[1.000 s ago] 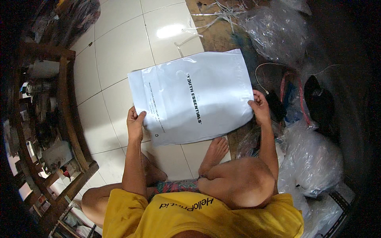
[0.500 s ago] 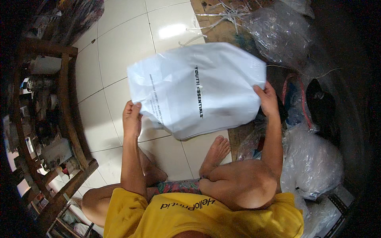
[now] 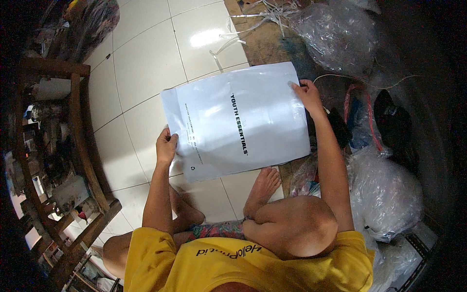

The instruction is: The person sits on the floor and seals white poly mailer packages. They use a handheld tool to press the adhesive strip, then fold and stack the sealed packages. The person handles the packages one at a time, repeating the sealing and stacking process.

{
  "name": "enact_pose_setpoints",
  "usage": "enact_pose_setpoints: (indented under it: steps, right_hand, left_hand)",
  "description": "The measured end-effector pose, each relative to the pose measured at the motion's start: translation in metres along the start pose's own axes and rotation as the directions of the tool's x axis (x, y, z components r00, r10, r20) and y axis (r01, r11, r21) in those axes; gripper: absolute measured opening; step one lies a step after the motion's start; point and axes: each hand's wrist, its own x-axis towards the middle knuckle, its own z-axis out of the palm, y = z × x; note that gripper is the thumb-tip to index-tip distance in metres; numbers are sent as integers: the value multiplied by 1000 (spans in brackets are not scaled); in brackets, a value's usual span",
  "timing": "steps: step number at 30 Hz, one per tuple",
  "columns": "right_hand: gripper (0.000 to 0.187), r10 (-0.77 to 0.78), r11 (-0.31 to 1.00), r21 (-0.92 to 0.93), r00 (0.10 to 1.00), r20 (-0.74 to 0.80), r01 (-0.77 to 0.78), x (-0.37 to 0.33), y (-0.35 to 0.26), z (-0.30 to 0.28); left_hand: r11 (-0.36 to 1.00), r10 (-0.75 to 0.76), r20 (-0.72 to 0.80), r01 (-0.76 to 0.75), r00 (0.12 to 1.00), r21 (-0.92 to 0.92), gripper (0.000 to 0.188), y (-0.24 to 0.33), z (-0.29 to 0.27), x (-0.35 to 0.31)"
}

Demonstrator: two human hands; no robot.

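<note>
A white plastic mailer bag (image 3: 209,117) with black print is stretched out flat between my two hands, above the tiled floor and in front of my feet. My left hand (image 3: 166,146) pinches its left edge, thumb on top and fingers underneath. Near the far right corner, my right hand (image 3: 307,96) grips the right edge the same way. The fingers beneath the bag are partly hidden on both sides. The bag's near edge hangs just beyond my bare foot (image 3: 262,190).
A wooden rack (image 3: 80,141) loaded with assorted items stands at the left. Clear plastic bundles lie at the far right (image 3: 335,41) and near right (image 3: 386,194). White strips (image 3: 272,14) rest on a brown board (image 3: 262,41), and a red cord (image 3: 372,121) lies to the right.
The bag has gone from bulging and creased to flat and taut. My right hand has shifted farther away and slightly left; my left hand has come a little nearer and to the right.
</note>
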Motion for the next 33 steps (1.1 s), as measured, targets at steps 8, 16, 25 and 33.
enact_pose_setpoints:
  steps: [8, 16, 25, 33]
  right_hand:
    - [41, -136, 988, -69, 991, 6, 136, 19, 8, 6]
    - [36, -115, 993, -33, 993, -32, 114, 8, 3, -1]
    - [61, -302, 898, -382, 937, -177, 217, 8, -44, 13]
    - [51, -926, 24, -99, 59, 373, 995, -83, -264, 83]
  left_hand:
    - [1000, -21, -57, 20, 998, -21, 8, -8, 2, 3]
    - [999, -49, -49, 50, 998, 4, 20, -7, 2, 2]
    - [986, 128, -52, -122, 990, 110, 23, 42, 3, -7]
    - [828, 372, 156, -403, 915, 391, 18, 155, 16, -40]
